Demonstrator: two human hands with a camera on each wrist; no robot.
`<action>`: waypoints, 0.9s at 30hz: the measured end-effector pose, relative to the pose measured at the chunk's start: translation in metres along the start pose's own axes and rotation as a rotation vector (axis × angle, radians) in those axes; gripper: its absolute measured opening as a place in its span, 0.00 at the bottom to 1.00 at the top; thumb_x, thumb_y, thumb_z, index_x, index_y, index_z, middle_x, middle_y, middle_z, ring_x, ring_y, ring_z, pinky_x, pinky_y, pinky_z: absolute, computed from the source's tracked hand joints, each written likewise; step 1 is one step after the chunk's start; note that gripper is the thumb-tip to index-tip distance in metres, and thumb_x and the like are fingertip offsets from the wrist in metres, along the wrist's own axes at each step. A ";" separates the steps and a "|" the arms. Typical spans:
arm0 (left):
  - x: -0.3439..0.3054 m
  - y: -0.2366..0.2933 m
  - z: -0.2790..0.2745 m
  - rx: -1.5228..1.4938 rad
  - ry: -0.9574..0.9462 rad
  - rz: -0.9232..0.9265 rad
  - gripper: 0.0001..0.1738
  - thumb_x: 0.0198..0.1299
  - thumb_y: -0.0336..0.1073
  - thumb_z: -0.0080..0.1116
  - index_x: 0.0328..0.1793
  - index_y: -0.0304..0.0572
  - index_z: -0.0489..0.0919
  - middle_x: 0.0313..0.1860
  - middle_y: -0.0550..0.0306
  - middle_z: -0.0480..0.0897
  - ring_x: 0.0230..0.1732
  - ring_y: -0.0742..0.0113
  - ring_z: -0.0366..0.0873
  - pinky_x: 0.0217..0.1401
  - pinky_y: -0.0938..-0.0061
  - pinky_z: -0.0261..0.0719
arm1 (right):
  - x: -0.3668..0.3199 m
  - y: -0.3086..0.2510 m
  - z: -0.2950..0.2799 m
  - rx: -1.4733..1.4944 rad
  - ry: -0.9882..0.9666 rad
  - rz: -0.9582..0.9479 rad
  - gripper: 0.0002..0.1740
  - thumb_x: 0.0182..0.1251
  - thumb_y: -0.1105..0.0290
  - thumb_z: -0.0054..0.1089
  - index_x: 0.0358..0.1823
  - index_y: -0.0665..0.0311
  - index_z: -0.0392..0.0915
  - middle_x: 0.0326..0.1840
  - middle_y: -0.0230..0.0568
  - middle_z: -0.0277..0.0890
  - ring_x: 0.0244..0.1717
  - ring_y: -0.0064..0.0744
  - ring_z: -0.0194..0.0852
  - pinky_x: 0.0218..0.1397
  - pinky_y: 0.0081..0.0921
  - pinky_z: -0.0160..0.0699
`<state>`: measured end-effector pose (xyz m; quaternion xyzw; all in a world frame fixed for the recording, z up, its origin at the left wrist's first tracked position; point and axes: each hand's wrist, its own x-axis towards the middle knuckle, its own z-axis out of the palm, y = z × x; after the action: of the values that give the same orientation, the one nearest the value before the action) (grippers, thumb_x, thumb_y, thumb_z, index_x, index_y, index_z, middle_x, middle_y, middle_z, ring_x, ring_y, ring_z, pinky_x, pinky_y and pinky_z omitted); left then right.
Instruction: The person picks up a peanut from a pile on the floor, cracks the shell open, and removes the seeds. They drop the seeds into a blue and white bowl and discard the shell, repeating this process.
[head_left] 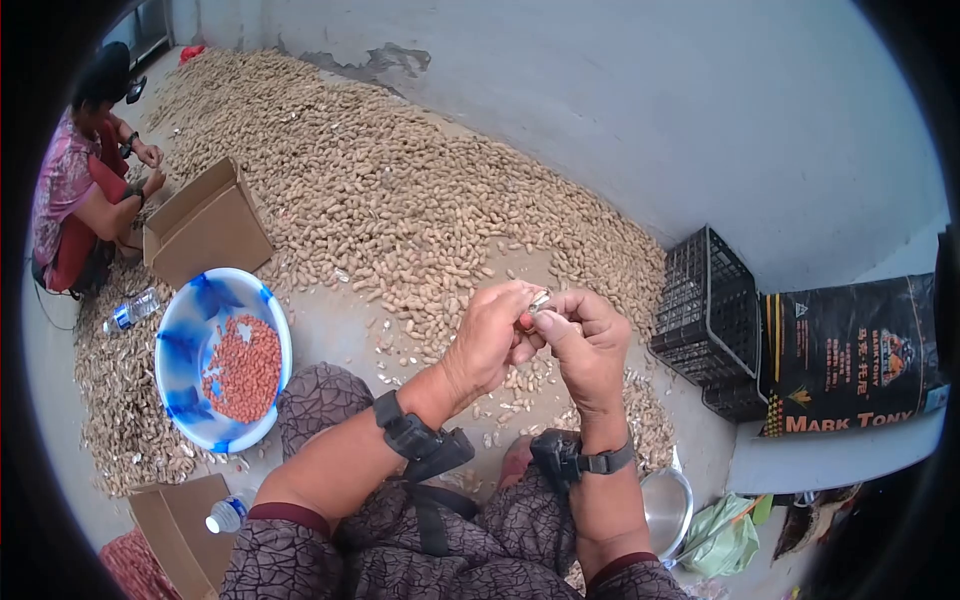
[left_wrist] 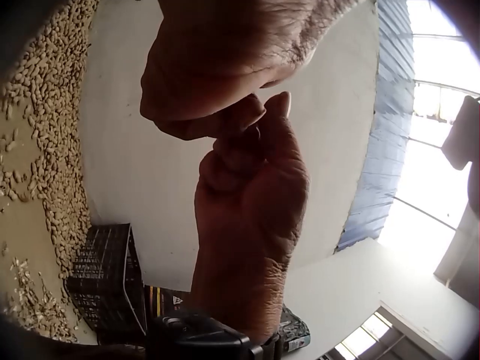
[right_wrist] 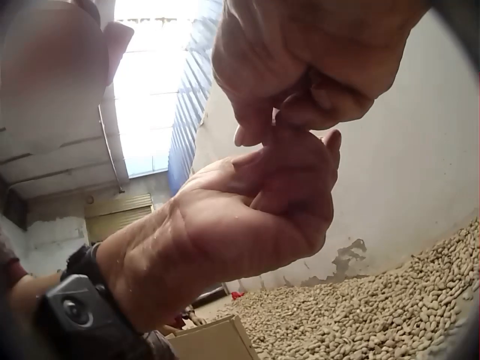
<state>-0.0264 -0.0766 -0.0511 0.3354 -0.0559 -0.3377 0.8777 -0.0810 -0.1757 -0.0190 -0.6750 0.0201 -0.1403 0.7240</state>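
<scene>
Both hands meet in front of the lap, over the peanuts on the floor. My left hand [head_left: 488, 335] has its fingers curled and pinches a peanut; a reddish kernel [head_left: 526, 320] shows at its fingertips. From the other side my right hand [head_left: 588, 345] pinches the pale, split peanut shell [head_left: 540, 299] between thumb and forefinger. In the right wrist view, fingertips of the left hand [right_wrist: 255, 210] and right hand [right_wrist: 315, 60] touch, hiding most of the peanut. Left of the knees stands a blue-and-white basin [head_left: 172, 365] holding shelled red peanut kernels [head_left: 245, 370].
A large pile of unshelled peanuts [head_left: 400, 200] spreads along the wall. Cardboard boxes [head_left: 215, 235] and a water bottle [head_left: 132, 310] lie at left, near another seated person [head_left: 75, 190]. Black crates [head_left: 705, 310], a printed sack [head_left: 850, 350] and a metal bowl [head_left: 668, 510] are at right.
</scene>
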 end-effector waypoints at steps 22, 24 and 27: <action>-0.010 0.007 -0.003 0.133 -0.121 -0.136 0.16 0.65 0.40 0.41 0.49 0.35 0.70 0.18 0.70 0.65 0.13 0.87 0.55 0.12 0.92 0.51 | -0.004 -0.014 -0.014 0.053 0.010 0.288 0.05 0.54 0.72 0.56 0.30 0.66 0.72 0.19 0.29 0.69 0.13 0.10 0.57 0.13 0.07 0.51; -0.012 0.009 -0.005 0.187 -0.119 -0.141 0.16 0.65 0.40 0.42 0.50 0.35 0.70 0.18 0.71 0.64 0.14 0.87 0.54 0.12 0.92 0.51 | -0.004 -0.012 -0.014 0.035 0.007 0.300 0.06 0.54 0.72 0.56 0.32 0.66 0.72 0.19 0.29 0.70 0.13 0.10 0.58 0.14 0.07 0.52; -0.016 0.015 -0.006 0.261 -0.258 -0.131 0.18 0.64 0.40 0.43 0.55 0.37 0.69 0.17 0.73 0.62 0.13 0.87 0.53 0.13 0.91 0.50 | -0.003 -0.011 -0.014 0.010 -0.006 0.303 0.08 0.54 0.72 0.57 0.34 0.66 0.71 0.20 0.29 0.71 0.14 0.10 0.58 0.14 0.07 0.53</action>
<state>-0.0279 -0.0548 -0.0443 0.4034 -0.1895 -0.4240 0.7884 -0.0885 -0.1894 -0.0098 -0.6612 0.1188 -0.0275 0.7402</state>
